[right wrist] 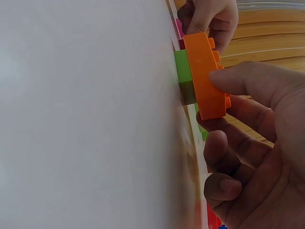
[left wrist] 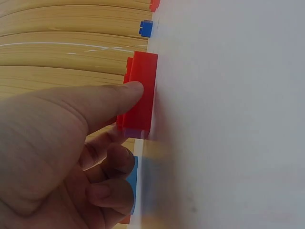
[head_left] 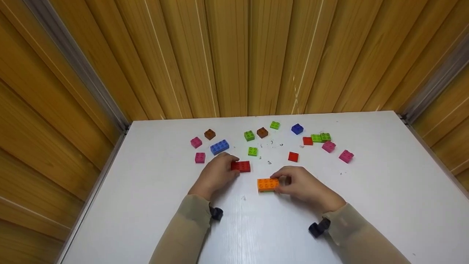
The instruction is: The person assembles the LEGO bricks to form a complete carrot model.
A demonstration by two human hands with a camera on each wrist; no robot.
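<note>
My left hand (head_left: 218,172) pinches a long red toy brick (head_left: 240,167) between thumb and fingers at its left end. In the left wrist view the thumb lies flat on the near side of the red brick (left wrist: 143,93), which is low at the tabletop. To the right and nearer me, my right hand (head_left: 301,184) pinches an orange eight-stud brick (head_left: 266,183) by its right end. The right wrist view shows a green brick (right wrist: 183,69) directly under the orange brick (right wrist: 202,71), its far end covered. Studs of the orange brick face up.
Behind the hands lie a blue long brick (head_left: 220,147), a dark blue brick (head_left: 297,128), brown bricks (head_left: 210,134), green bricks (head_left: 253,151), pink bricks (head_left: 200,157) and flat red pieces (head_left: 293,157). A wood-look panel wall (head_left: 227,58) borders the white table (head_left: 146,190).
</note>
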